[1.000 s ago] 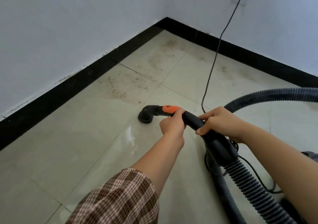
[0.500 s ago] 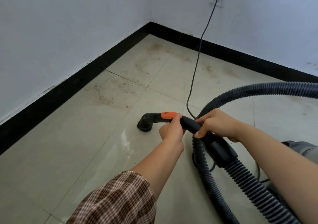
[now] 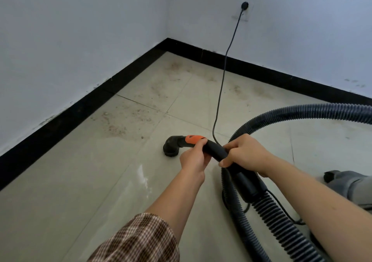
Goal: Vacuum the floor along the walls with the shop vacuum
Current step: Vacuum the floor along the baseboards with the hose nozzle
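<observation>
Floor (image 3: 80,181): pale tiles, dirt patches toward the upper-centre corner.
Hose (image 3: 302,112): ribbed, looped from right edge to lower right.
Wand (image 3: 215,150): lay across the frame's centre.
Right hand (image 3: 245,153): gripped the wand's rear.
Left hand (image 3: 193,161): gripped it by the orange collar (image 3: 194,139).
Nozzle (image 3: 172,146): mouth down on floor, left of centre.

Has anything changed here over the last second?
Little. The nozzle has slid slightly right, toward the power cord, and the view has pulled back, showing more wall. The left hand and right hand keep gripping the wand; the dirt ahead is untouched.
</observation>
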